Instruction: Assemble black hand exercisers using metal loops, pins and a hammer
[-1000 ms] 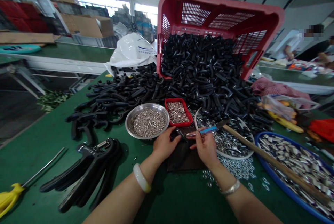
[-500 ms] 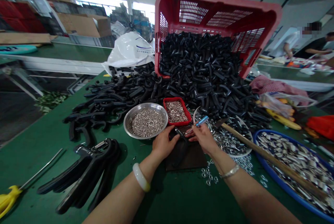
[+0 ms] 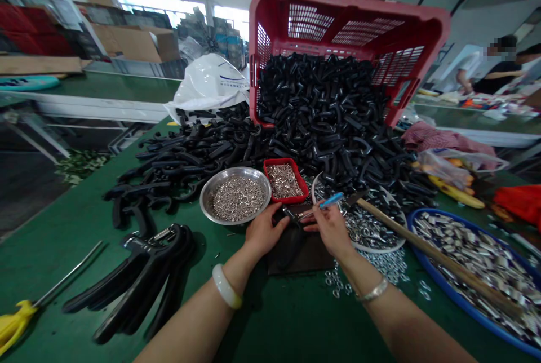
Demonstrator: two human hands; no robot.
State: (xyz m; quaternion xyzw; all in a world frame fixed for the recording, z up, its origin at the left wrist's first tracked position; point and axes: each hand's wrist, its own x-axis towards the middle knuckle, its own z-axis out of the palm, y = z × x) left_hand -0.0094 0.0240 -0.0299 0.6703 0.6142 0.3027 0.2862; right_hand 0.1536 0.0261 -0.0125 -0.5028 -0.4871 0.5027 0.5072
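Observation:
My left hand (image 3: 266,231) is closed at the upper end of a black plastic grip handle (image 3: 291,243), which lies on a dark board (image 3: 319,259). Small metal bits show by its thumb. My right hand (image 3: 332,229) pinches a thin screwdriver-like tool with a blue handle (image 3: 332,200). Its shaft points left toward the black handle's top, but whether the tip touches cannot be made out. Just beyond the hands stand a steel bowl (image 3: 204,205) of tiny metal pieces and a red tray (image 3: 302,198) of metal pins.
A tipped red crate (image 3: 350,1) spills black plastic parts (image 3: 321,109) across the green table (image 3: 253,318). To the right are a hammer (image 3: 401,229) and a blue basin (image 3: 426,279) of metal pieces. Assembled hand grips (image 3: 143,273) and a yellow-handled screwdriver (image 3: 19,321) lie left.
The blue-handled tool has tilted flatter, its handle end shifting slightly right and down. My left hand stays nearly still on the black handle.

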